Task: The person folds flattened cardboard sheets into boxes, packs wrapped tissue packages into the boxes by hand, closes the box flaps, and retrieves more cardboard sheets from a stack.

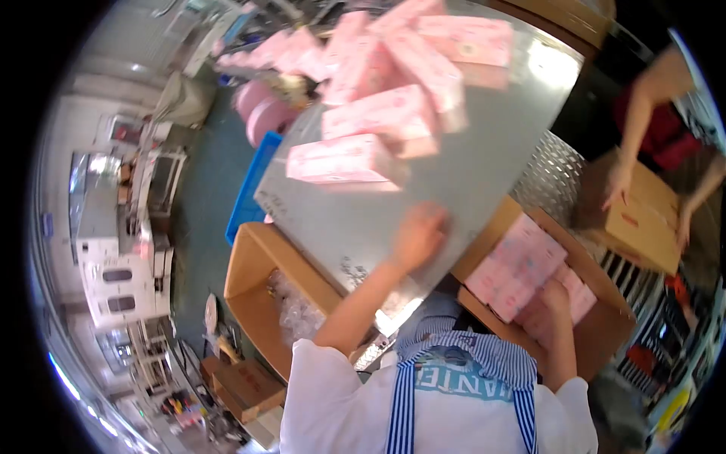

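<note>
My left hand (421, 237) is over the near part of the metal table (484, 144), smeared by motion, with its fingers hard to make out. No held thing shows in it. My right hand (556, 296) reaches down into an open cardboard carton (491, 231), against pink soft packs (518, 265) that look like tissue packs. Its fingertips are hidden among the packs, so its grip is unclear. Beyond my left hand, several more pink packs (382, 117) lie in a loose heap on the table, the nearest one (340, 160) on its side.
Left of the table stands an open carton (253, 265) with clear plastic (295, 306) inside. A blue crate (253, 189) and pink rolls (265, 113) are beyond it. At right, a co-worker's hands (618, 185) hold a closed carton (643, 216). Another box (249, 386) sits lower left.
</note>
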The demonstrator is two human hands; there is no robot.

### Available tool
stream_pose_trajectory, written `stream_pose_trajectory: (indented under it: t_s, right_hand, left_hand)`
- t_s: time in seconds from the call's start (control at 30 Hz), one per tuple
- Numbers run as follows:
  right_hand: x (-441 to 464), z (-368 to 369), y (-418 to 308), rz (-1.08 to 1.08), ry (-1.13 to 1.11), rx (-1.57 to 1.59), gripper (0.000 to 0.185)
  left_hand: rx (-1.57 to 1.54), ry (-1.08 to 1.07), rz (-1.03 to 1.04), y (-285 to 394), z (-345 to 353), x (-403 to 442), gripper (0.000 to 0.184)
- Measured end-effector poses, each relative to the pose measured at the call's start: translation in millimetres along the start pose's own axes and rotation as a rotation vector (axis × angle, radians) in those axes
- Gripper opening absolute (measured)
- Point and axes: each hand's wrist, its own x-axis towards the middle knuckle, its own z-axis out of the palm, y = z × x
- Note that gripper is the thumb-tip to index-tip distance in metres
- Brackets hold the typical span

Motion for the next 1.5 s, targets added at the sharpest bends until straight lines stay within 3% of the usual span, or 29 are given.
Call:
stream_pose_trajectory:
  t_s: [0.03,0.07,0.13,0.2,0.27,0.3,0.33,0.37,0.43,0.5,0.53,0.6,0.67,0.73,0.77,0.83,0.9,0.97,1.1,1.17,1.2,1.23,1.27,1.3,1.33,1.37,1.4,1.47,1.5]
  right_hand:
    - [-13,-47,-37,0.169,-0.225,-0.255,0.036]
    - [-10,-64,-69,0.146,-0.215,-0.268,0.036]
    - [-2,-90,-128,-0.204,0.205,0.219,0.029]
    - [28,-113,-196,-0.544,0.371,0.005,0.033]
    - [59,-129,-262,-0.764,0.538,-0.053,0.042]
    - [75,-136,-295,-0.796,0.557,-0.124,0.050]
    - [88,-143,-325,-0.825,0.569,-0.192,0.058]
    - [98,-151,-355,-0.880,0.609,-0.245,0.065]
    - [121,-163,-403,-0.947,0.635,-0.314,0.072]
    - [148,-160,-434,-1.099,0.840,-0.487,0.072]
    - [157,-154,-441,-1.117,0.828,-0.505,0.072]
    - [177,-144,-458,-0.945,0.465,-0.595,0.091]
    - [157,-137,-476,-0.886,0.200,-0.628,0.093]
    - [100,-125,-492,-0.764,-0.040,-0.549,0.089]
    - [104,-114,-490,-0.770,-0.054,-0.578,0.089]
    - [117,-87,-485,-1.068,0.187,-0.466,0.072]
    - [145,-100,-515,-1.016,0.618,-0.281,0.059]
    - [192,-111,-523,-0.893,0.866,-0.393,0.043]
    - [203,-124,-499,-1.078,0.752,-0.639,0.029]
    - [183,-126,-464,-1.350,0.521,-0.678,0.019]
    - [170,-132,-450,-1.347,0.521,-0.678,0.019]
    - [155,-140,-436,-1.436,0.278,-0.493,0.017]
    - [147,-144,-426,-1.500,0.030,-0.296,0.016]
    - [152,-137,-415,-1.491,0.024,-0.285,0.016]
    - [163,-124,-402,-1.167,0.202,0.079,0.016]
    - [168,-111,-393,-0.813,0.369,0.419,0.017]
    - [175,-100,-386,-0.806,0.381,0.433,0.017]
    - [181,-89,-380,-0.321,-0.399,0.984,0.027]
    - [172,-88,-382,-0.329,-0.387,1.001,0.027]
  left_hand:
    - [0.110,0.082,-0.093,-33,-26,6,0.054]
    - [0.215,0.163,-0.176,-70,-54,19,0.055]
    - [0.440,0.168,-0.287,-142,-87,36,0.062]
    - [0.508,0.128,-0.355,-188,-110,55,0.065]
    - [0.568,0.087,-0.424,-221,-108,66,0.069]
    - [0.541,0.080,-0.346,-240,-96,68,0.072]
    - [0.514,0.068,-0.269,-250,-89,68,0.074]
    - [0.548,-0.132,-0.284,-211,-127,60,0.081]
    - [0.497,-0.159,-0.221,-188,-141,34,0.091]
    - [0.280,-0.121,-0.371,-188,-134,1,0.097]
    - [0.289,-0.039,-0.449,-190,-122,-21,0.096]
    - [0.254,0.056,-0.625,-184,-110,-59,0.098]
    - [0.187,0.081,-0.740,-167,-124,-80,0.101]
    - [0.077,-0.015,-1.013,-155,-129,-91,0.105]
    - [0.115,0.074,-0.978,-160,-116,-100,0.107]
    - [0.067,0.137,-0.991,-167,-100,-103,0.106]
    - [0.054,0.194,-0.977,-169,-102,-98,0.107]
    - [0.016,0.184,-0.984,-174,-108,-88,0.108]
    - [-0.141,0.181,-1.039,-189,-116,-79,0.101]
    - [-0.234,0.194,-1.077,-210,-107,-82,0.097]
    - [-0.490,0.296,-0.998,-231,-87,-89,0.089]
    - [-0.746,0.393,-0.910,-246,-71,-92,0.082]
    - [-0.747,0.385,-0.915,-251,-62,-91,0.082]
    - [-0.983,0.361,-0.968,-257,-56,-89,0.077]
    - [-1.216,0.332,-1.015,-258,-55,-86,0.072]
    - [-1.241,0.293,-1.080,-244,-73,-76,0.070]
    - [-1.228,0.283,-1.070,-242,-69,-70,0.070]
    - [-1.445,0.320,-1.115,-251,-44,-55,0.072]
    - [-1.356,0.283,-1.120,-259,-24,-49,0.071]
